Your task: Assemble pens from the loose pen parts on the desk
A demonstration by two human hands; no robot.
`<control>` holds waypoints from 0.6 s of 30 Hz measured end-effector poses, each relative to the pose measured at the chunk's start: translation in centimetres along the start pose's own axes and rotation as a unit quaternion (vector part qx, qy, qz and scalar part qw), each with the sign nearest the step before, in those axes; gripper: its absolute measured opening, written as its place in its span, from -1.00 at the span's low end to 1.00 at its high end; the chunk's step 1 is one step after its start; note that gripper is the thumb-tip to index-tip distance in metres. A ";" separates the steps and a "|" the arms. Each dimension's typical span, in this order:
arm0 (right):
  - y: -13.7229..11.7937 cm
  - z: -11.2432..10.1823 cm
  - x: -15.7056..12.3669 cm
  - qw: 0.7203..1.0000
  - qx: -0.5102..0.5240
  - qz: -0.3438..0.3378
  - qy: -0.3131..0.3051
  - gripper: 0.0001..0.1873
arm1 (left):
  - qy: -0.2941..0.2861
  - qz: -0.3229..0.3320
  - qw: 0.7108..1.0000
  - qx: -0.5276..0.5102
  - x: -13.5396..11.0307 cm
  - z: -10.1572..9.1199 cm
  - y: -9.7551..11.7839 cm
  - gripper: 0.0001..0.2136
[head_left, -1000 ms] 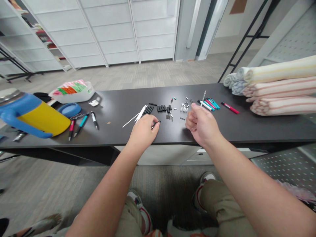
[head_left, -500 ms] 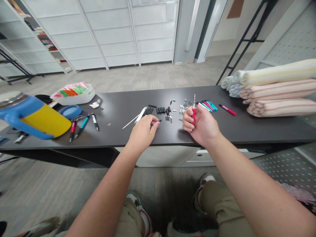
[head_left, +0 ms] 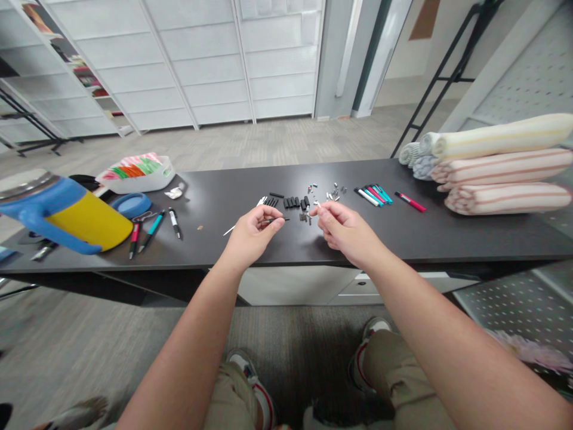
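My left hand is closed in a pinch on a thin black pen part, held level just above the black table. My right hand is closed close beside it, fingers curled round a pen barrel; only its pale tip shows. The two hands nearly meet over the table's front half. Just beyond them lie a row of short black pen pieces, white refills and small metal bits.
Coloured pen barrels and a red pen lie to the right, before rolled towels. At left are finished pens, a blue lid, a white tray and a yellow-and-blue jug.
My right hand picked up a red pen barrel and brought it left toward my left hand. My left hand lifted its black part off the table and turned it toward the right hand.
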State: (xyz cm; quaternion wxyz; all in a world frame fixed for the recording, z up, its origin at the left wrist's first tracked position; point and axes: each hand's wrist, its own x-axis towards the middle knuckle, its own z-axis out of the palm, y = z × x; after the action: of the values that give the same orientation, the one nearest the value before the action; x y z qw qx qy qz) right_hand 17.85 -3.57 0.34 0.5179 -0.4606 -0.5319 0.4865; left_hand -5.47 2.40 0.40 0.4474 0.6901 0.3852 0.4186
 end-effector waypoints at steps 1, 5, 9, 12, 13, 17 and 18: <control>0.0 0.2 -0.1 0.998 -0.055 -0.016 0.003 -0.62 | 0.002 -0.007 1.000 -0.022 0.0 -0.2 0.0 -0.75; -0.3 1.0 -0.7 0.960 -0.261 -0.092 0.034 -0.73 | 0.003 -0.032 0.993 -0.117 0.0 -0.9 0.1 -0.69; -0.5 1.2 -1.0 0.940 -0.318 -0.117 0.034 -0.77 | 0.012 -0.032 0.986 -0.162 0.1 -1.4 -0.3 -0.69; -0.6 1.1 -1.1 0.940 -0.320 -0.115 0.042 -0.76 | 0.017 -0.033 0.984 -0.175 0.3 -1.5 -0.4 -0.72; -0.6 1.1 -1.1 0.938 -0.324 -0.115 0.039 -0.76 | 0.018 -0.034 0.984 -0.176 0.3 -1.5 -0.4 -0.73; -0.6 1.2 -1.2 0.927 -0.354 -0.120 0.019 -0.78 | 0.015 -0.035 0.985 -0.166 0.2 -1.4 -0.3 -0.75; -0.6 1.2 -1.2 0.926 -0.356 -0.121 0.018 -0.78 | 0.012 -0.035 0.986 -0.162 0.2 -1.4 -0.3 -0.74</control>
State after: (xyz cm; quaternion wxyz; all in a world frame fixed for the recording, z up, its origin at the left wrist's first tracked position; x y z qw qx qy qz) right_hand 16.68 -4.90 0.84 0.3841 -0.5552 -0.7128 0.1902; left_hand -6.75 3.07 0.52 0.5629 0.5898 0.3418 0.4674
